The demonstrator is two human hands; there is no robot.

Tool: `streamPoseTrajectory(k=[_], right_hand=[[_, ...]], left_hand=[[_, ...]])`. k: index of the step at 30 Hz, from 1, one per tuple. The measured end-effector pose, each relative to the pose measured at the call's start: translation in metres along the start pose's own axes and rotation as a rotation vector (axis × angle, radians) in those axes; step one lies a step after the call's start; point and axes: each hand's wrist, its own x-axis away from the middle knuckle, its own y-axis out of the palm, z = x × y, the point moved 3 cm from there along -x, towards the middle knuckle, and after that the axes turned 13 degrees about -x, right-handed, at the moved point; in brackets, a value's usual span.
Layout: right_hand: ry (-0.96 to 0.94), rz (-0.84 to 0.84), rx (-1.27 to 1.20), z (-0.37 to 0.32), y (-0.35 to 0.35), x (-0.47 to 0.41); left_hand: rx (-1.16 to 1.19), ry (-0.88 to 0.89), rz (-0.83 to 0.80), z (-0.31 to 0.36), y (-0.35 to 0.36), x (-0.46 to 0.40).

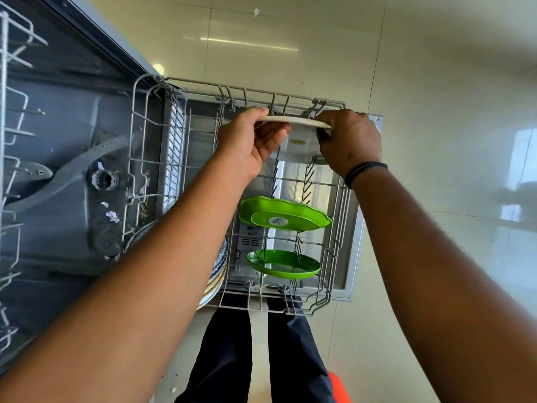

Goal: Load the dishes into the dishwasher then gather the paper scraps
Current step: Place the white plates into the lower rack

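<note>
Hands, left hand (252,141) and right hand (348,141), grip white plate (293,121) over rack (139,158); missed tines could tip it onto green plates (283,214).

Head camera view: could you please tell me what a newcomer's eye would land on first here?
Two bright green plates stand out, the larger green plate above the smaller green plate, both upright in the pulled-out wire rack. At the rack's far end, the left hand and right hand hold a white plate edge-on between them. Left of the rack, paper scraps lie on the grey dishwasher floor.
</note>
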Motion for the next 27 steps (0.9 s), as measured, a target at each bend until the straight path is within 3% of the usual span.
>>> streamPoseTrajectory(k=[3, 6, 8, 9, 11, 14, 23, 27], right_hand=[[0.01, -0.017, -0.008, 0.0, -0.002, -0.01], [0.035, 0.012, -0.114, 0.007, -0.005, -0.019], [0.067, 0.065, -0.217, 0.018, -0.006, -0.021], [0.101, 0.099, -0.27, 0.024, -0.005, -0.022], [0.195, 0.159, -0.374, 0.038, -0.003, -0.019], [0.31, 0.224, -0.46, 0.056, 0.003, -0.01], [0.415, 0.272, -0.622, 0.073, 0.021, 0.012], [0.442, 0.308, -0.648, 0.072, 0.03, 0.033]], left_hand=[[-0.022, -0.019, 0.067, 0.002, 0.0, -0.009], [-0.109, -0.005, 0.359, -0.002, -0.015, -0.025], [-0.345, 0.152, 0.589, -0.001, -0.031, -0.036], [-0.478, 0.26, 0.616, 0.002, -0.037, -0.042], [-0.641, 0.405, 0.501, 0.007, -0.04, -0.05], [-0.72, 0.416, 0.389, 0.009, -0.046, -0.058], [-0.684, 0.42, 0.452, 0.011, -0.055, -0.063], [-0.648, 0.345, 0.49, -0.009, -0.065, -0.053]])
